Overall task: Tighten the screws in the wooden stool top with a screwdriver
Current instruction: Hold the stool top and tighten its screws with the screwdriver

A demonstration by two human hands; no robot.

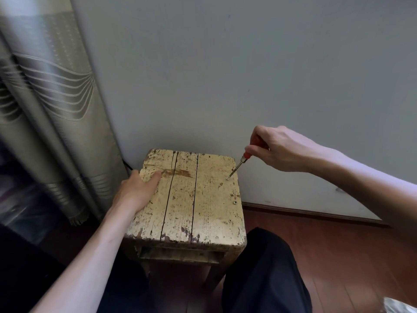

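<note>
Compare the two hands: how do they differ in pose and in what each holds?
The left hand holds the stool top at its left edge, thumb flat on it; the right hand is raised beside its right edge. The left hand carries no tool; the right hand grips a red-handled screwdriver, tilted, tip at a screw. Both are bare.

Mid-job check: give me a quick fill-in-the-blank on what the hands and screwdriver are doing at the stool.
The right hand grips a screwdriver with a ____ handle.
Its tip touches the wooden stool top near the ____ edge.
The left hand holds the top's ____ edge.
Missing: red; right; left.
</note>
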